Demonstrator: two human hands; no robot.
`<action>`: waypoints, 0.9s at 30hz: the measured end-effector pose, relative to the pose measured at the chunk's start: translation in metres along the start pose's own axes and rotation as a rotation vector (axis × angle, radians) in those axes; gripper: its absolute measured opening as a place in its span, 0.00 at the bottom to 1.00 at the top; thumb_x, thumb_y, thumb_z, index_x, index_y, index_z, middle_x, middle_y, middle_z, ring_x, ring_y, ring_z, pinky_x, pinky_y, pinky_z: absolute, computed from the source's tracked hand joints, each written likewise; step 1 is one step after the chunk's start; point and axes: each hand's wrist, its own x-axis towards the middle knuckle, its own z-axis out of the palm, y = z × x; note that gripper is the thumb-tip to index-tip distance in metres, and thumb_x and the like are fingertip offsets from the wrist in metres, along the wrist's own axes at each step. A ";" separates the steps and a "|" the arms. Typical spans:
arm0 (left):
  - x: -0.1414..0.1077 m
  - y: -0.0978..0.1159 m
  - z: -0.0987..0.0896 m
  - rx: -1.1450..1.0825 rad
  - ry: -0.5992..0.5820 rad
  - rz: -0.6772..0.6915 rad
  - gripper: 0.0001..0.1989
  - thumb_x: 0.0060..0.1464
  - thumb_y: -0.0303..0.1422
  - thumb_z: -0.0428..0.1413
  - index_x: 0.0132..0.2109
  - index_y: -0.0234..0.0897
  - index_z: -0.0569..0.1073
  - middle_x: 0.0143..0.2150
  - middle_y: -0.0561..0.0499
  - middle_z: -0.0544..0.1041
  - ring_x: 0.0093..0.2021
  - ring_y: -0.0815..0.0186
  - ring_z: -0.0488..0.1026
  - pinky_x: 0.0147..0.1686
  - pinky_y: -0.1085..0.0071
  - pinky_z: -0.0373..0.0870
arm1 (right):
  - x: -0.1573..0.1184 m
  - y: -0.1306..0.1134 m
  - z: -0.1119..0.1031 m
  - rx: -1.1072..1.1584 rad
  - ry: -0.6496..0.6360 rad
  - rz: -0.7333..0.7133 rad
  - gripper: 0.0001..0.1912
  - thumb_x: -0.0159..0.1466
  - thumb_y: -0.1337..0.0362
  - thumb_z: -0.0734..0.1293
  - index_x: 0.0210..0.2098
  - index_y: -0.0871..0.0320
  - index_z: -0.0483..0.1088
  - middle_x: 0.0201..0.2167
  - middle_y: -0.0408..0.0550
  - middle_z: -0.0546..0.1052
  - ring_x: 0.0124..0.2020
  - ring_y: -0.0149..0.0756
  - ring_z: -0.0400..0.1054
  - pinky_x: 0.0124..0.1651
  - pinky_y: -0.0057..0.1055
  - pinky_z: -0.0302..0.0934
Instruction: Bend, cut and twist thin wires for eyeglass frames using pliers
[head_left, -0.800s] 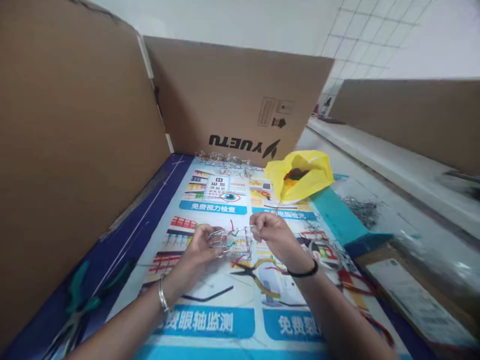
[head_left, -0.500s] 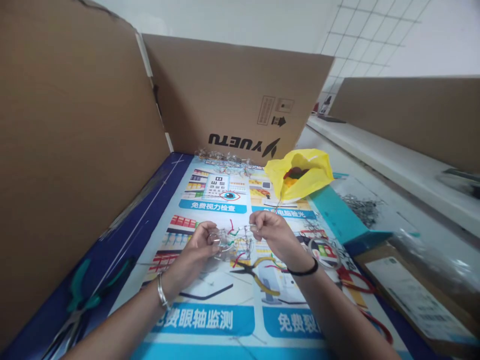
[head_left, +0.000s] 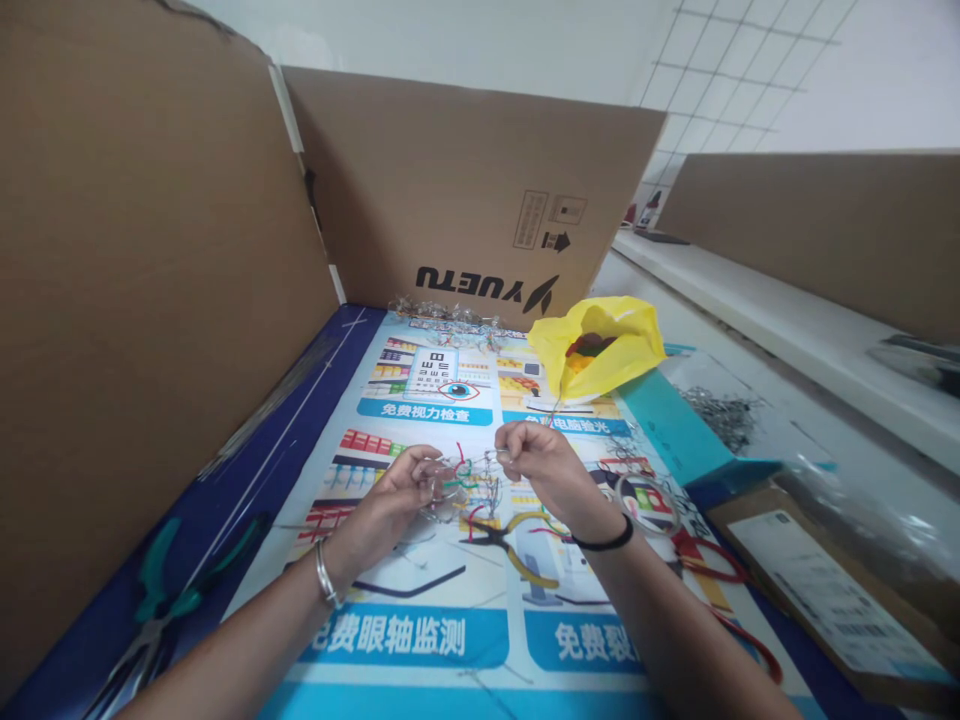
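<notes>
A bent silvery wire piece (head_left: 448, 492), with loops and a few red and green bits about it, spans the space between my hands. My left hand (head_left: 405, 490) is closed, thumb and fingers pinching its left end. At its right end, my right hand (head_left: 529, 455) pinches a thin wire between thumb and forefinger. The exact shape of the wire piece is hard to make out against the printed mat (head_left: 420, 570). Just below the hands, yellow-handled pliers (head_left: 491, 537) lie with their jaws pointing left.
Green-handled pliers (head_left: 161, 605) lie at left. A yellow bag (head_left: 630, 345) holds coloured items. Behind it stands a cardboard panel (head_left: 420, 190). To the right are a wire coil (head_left: 649, 503), red-handled scissors (head_left: 712, 560) and a packaged cardboard box (head_left: 832, 590). Tangled wire pieces (head_left: 450, 318) line the back.
Both hands stay almost in place, still pinching the wire piece. My right hand has shifted very slightly left, and the left fingers have changed their grip a little.
</notes>
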 end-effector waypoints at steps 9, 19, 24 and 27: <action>-0.002 0.003 -0.004 -0.017 -0.044 -0.035 0.23 0.43 0.25 0.61 0.48 0.40 0.68 0.32 0.54 0.69 0.33 0.71 0.68 0.34 0.75 0.62 | 0.000 0.003 -0.001 0.030 -0.021 0.014 0.10 0.49 0.72 0.70 0.20 0.59 0.63 0.28 0.41 0.67 0.21 0.23 0.56 0.23 0.25 0.50; 0.001 0.007 -0.008 0.220 0.066 0.020 0.18 0.48 0.30 0.60 0.47 0.40 0.66 0.30 0.56 0.65 0.30 0.73 0.63 0.31 0.75 0.59 | 0.002 0.005 -0.004 0.005 -0.007 0.019 0.08 0.47 0.72 0.70 0.21 0.59 0.65 0.27 0.41 0.68 0.21 0.23 0.57 0.23 0.25 0.52; 0.003 0.016 -0.008 0.374 0.103 0.054 0.15 0.48 0.29 0.59 0.42 0.40 0.63 0.31 0.57 0.64 0.30 0.73 0.62 0.32 0.76 0.59 | 0.006 0.020 -0.008 0.037 -0.002 0.026 0.08 0.48 0.69 0.70 0.23 0.58 0.65 0.27 0.41 0.67 0.23 0.24 0.59 0.25 0.25 0.54; 0.002 0.024 -0.006 0.496 0.091 0.066 0.15 0.48 0.28 0.58 0.42 0.40 0.61 0.30 0.57 0.63 0.29 0.73 0.61 0.30 0.75 0.59 | 0.007 0.031 -0.008 0.057 0.004 0.015 0.09 0.49 0.68 0.71 0.25 0.58 0.65 0.30 0.42 0.67 0.25 0.25 0.60 0.28 0.25 0.57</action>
